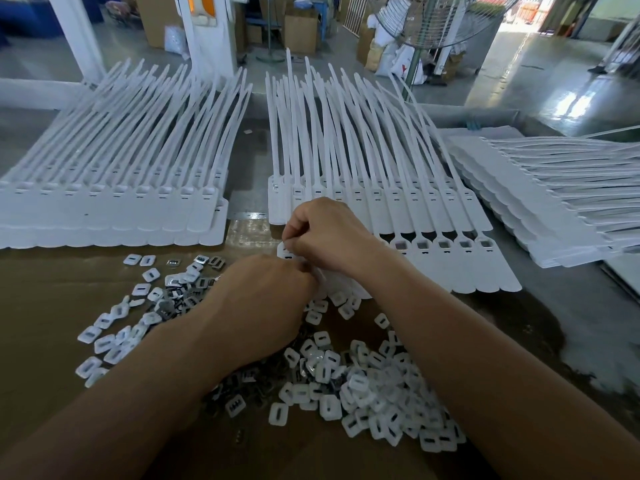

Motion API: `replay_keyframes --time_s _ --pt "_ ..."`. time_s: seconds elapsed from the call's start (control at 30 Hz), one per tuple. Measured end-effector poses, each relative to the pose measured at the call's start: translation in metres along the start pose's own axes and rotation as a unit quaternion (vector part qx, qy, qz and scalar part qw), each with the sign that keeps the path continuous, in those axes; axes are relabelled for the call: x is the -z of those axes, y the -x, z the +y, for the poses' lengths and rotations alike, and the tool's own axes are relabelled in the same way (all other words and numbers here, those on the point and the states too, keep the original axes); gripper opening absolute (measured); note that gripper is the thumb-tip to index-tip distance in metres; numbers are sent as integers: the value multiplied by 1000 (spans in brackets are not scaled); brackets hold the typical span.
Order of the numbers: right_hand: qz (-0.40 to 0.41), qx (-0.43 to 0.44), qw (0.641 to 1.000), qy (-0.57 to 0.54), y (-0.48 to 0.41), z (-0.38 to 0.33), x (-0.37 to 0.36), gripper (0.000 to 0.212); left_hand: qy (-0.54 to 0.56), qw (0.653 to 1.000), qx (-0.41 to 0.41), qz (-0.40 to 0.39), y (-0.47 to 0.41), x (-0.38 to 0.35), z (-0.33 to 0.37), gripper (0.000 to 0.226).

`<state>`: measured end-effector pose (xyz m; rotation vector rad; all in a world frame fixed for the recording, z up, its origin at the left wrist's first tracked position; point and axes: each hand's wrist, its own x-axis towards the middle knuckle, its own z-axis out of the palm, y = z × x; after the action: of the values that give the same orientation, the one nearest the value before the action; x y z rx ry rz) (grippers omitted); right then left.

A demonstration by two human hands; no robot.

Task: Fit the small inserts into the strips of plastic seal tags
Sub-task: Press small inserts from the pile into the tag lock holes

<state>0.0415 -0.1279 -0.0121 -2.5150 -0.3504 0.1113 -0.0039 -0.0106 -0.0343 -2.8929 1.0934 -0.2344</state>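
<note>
A strip of white seal tags point(460, 268) lies in front of me, its heads with square sockets pointing toward the far side. My right hand point(325, 233) hovers over the strip's left end with curled fingers that pinch something small, too hidden to name. My left hand point(266, 299) rests fingers-down on the near left edge of the same strip; what its fingertips hold is hidden. Loose white plastic inserts point(374, 393) and small dark metal clips point(180, 299) are scattered over the brown cardboard point(45, 306) under my forearms.
A stack of tag strips point(114, 188) lies at the left, another stack point(346, 150) stands behind the worked strip, and a third pile point(554, 195) sits at the right. A fan point(433, 22) and cardboard boxes point(299, 29) stand beyond the bench.
</note>
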Motion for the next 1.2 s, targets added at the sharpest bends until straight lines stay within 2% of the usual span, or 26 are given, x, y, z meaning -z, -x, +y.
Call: replay_keyframes --time_s 0.2,0.37,0.67,0.8,1.0,1.2 --pt "5 -9 998 60 -2 3 -1 13 -7 1000 -1 -2 0 -3 0 37" --pt "3 -18 997 69 -3 1 -4 12 -3 1000 0 -2 1 -2 0 37" --pt "-41 -25 994 101 -12 0 -4 10 -9 1000 4 -9 1 1 1 35" --pt "-45 -40 993 100 -16 -1 -3 26 -11 1000 3 -2 0 1 1 36" --pt "-2 -35 998 60 -11 -1 -1 24 -11 1000 -1 2 0 0 1 33" --pt "-14 -58 996 70 -21 0 -4 22 -20 1000 -5 2 1 0 1 38"
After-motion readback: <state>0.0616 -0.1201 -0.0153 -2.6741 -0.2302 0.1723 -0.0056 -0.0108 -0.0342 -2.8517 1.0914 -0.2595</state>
